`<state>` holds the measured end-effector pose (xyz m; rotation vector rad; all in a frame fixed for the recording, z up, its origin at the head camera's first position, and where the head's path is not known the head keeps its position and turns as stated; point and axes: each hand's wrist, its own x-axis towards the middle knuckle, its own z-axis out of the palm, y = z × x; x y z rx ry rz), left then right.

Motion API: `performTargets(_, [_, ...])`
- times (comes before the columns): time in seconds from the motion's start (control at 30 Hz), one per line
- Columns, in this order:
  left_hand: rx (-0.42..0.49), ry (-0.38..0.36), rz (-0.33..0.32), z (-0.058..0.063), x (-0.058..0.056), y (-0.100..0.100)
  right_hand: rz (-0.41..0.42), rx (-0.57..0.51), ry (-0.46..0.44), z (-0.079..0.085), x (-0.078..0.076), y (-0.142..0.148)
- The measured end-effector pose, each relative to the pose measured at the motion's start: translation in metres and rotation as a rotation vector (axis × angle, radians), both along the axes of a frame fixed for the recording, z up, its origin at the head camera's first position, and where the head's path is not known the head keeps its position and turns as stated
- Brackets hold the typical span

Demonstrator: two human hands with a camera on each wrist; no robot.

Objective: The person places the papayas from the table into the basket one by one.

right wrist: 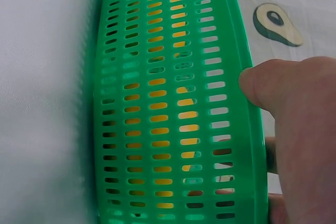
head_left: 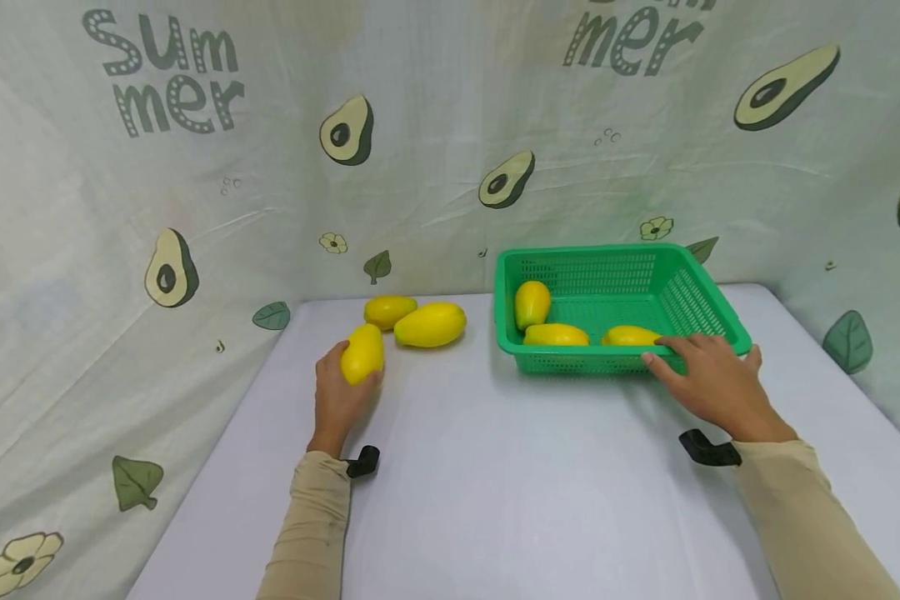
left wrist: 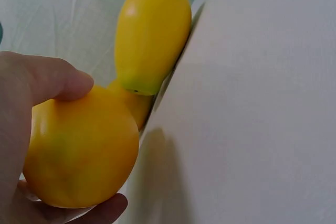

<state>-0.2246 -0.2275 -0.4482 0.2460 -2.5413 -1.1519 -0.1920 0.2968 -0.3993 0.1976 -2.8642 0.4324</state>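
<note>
My left hand (head_left: pixel 340 400) grips a yellow papaya (head_left: pixel 363 354) at the left of the table. In the left wrist view, the thumb lies along one side of this papaya (left wrist: pixel 84 150) and the fingers curl under the other. Just beyond it lie two more papayas, a smaller one (head_left: pixel 389 312) and a larger one (head_left: pixel 431 325). On the right, my right hand (head_left: pixel 712 379) holds the near rim of a green plastic basket (head_left: pixel 581 362). Its thumb (right wrist: pixel 260 82) is on the outer side, with the other fingers over the rim and partly hidden.
Inside the basket are three papayas: one upright-looking papaya (head_left: pixel 532 304) at the left, a second papaya (head_left: pixel 557 335) and a third papaya (head_left: pixel 630 336) along the near wall. A printed cloth (head_left: pixel 420 217) hangs behind the white table (head_left: pixel 540 483).
</note>
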Motion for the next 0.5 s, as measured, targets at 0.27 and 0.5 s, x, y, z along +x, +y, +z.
performTargets(0.27, [0.110, 0.044, 0.003, 0.007, -0.001, 0.007, 0.004, -0.007, -0.011, 0.002, 0.001, -0.003])
performTargets(0.5, [0.182, 0.065, -0.040, 0.019, -0.006, 0.017, -0.005, -0.012, -0.003, 0.003, 0.003, -0.001])
